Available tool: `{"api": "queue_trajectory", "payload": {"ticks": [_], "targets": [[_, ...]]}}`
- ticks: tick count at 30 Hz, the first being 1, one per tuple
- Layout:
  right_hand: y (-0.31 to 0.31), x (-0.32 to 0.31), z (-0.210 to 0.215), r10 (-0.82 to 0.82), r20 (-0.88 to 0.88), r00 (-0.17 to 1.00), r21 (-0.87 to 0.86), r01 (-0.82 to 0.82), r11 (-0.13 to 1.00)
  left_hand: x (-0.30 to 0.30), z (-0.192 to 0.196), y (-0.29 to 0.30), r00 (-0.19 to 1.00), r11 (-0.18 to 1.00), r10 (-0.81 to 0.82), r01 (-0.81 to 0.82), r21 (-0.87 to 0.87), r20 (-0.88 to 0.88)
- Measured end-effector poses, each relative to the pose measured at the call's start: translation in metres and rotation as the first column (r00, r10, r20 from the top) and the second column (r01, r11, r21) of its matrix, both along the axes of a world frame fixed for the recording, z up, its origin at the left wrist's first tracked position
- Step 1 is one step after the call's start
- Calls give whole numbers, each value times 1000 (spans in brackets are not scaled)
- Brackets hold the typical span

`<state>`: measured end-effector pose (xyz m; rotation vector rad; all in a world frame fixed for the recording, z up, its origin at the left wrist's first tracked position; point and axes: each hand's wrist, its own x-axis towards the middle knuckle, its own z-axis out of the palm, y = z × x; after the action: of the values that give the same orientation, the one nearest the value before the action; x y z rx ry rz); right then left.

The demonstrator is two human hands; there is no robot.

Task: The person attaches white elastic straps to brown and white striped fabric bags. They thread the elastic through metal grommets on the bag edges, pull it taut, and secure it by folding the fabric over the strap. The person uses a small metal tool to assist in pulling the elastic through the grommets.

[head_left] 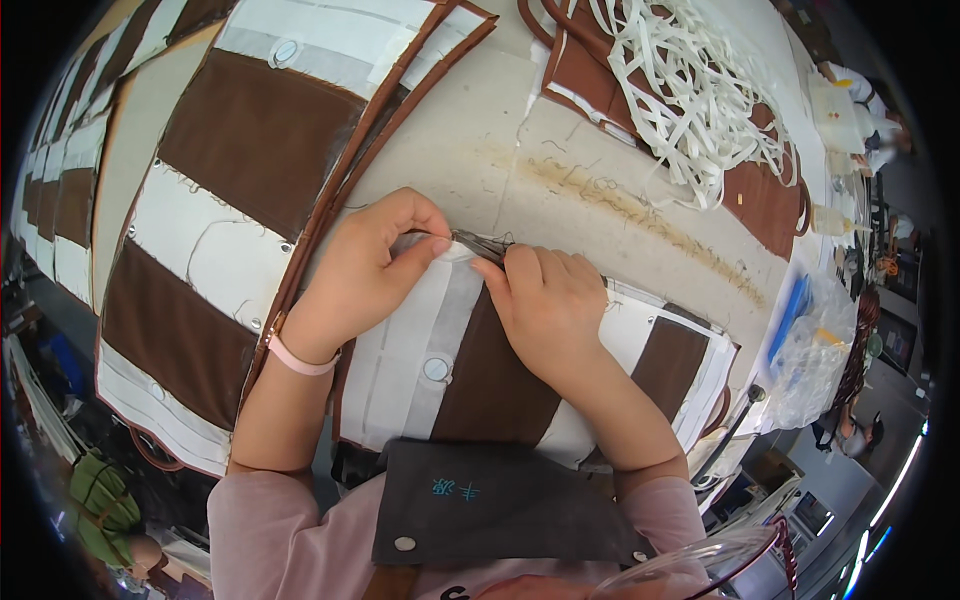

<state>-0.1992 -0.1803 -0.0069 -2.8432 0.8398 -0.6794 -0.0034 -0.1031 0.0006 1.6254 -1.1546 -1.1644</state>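
Observation:
A brown-and-white striped fabric panel (495,385) lies in front of me, with a round metal disc (437,369) on a white band. My left hand (365,265) is closed, pinching the panel's far white edge between thumb and forefinger. Close beside it, my right hand (550,310) is wrapped round small metal thread snips (480,243). Their tips point left at the pinched edge, nearly meeting my left fingertips. Dark loose threads show by the snips. Whether the blades touch the cloth, I cannot tell.
Left of me lies a stack of similar striped panels (265,130) with brown edging; more panels (75,195) sit farther left. White straps (680,100) heap over brown pieces at the far right. Thread scraps (640,215) litter the table. A clear plastic bag (820,350) rests at right.

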Motion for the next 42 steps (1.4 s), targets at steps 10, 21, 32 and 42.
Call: {"api": "queue_trajectory", "payload": {"ticks": [10,21,32,42], "targets": [[-1,-1,-3,0,9,1000,78,-1,997,-2,2,1,1000,1000,13,-13,-15,-14],[-3,2,-3,-7,113,994,196,-15,980,-3,1,1,999,995,44,-46,-87,-27],[-7,-9,3,47,87,995,133,-58,989,0,2,4,994,989,11,5,-149,107],[-7,-10,6,48,87,995,182,-63,981,2,-1,1,909,871,17,190,-452,415]]}}
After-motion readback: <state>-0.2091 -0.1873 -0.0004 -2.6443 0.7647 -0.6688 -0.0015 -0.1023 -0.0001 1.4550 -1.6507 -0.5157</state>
